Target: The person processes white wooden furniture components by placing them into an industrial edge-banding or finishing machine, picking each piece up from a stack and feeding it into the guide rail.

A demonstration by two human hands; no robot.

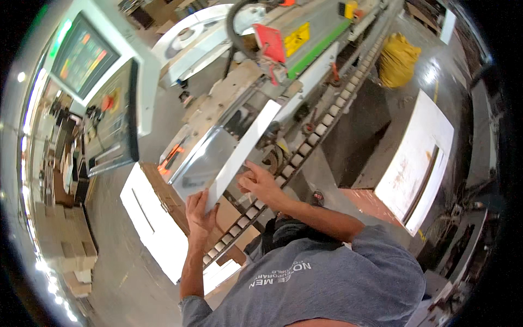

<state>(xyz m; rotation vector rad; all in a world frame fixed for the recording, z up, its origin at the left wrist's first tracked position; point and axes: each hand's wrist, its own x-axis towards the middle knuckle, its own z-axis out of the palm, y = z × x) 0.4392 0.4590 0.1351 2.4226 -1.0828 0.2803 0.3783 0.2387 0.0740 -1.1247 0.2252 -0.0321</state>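
A long, narrow white board (245,147) lies slantwise across the metal infeed table (204,158) of a machine. Its near end is in my left hand (200,213), with the fingers closed over the edge. My right hand (260,184) is beside the board's right edge. Its index finger reaches out to that edge and the other fingers are loosely bent, with nothing held in them. Along the machine's side, just right of the board, runs a chain of pale rollers (297,160).
A control panel with a screen (84,54) and a red button (107,102) stands at left. White-topped stacks of boards stand at left (147,212) and right (419,163). A yellow sack (399,60) sits on the floor at far right. Cardboard stacks (65,234) line the left.
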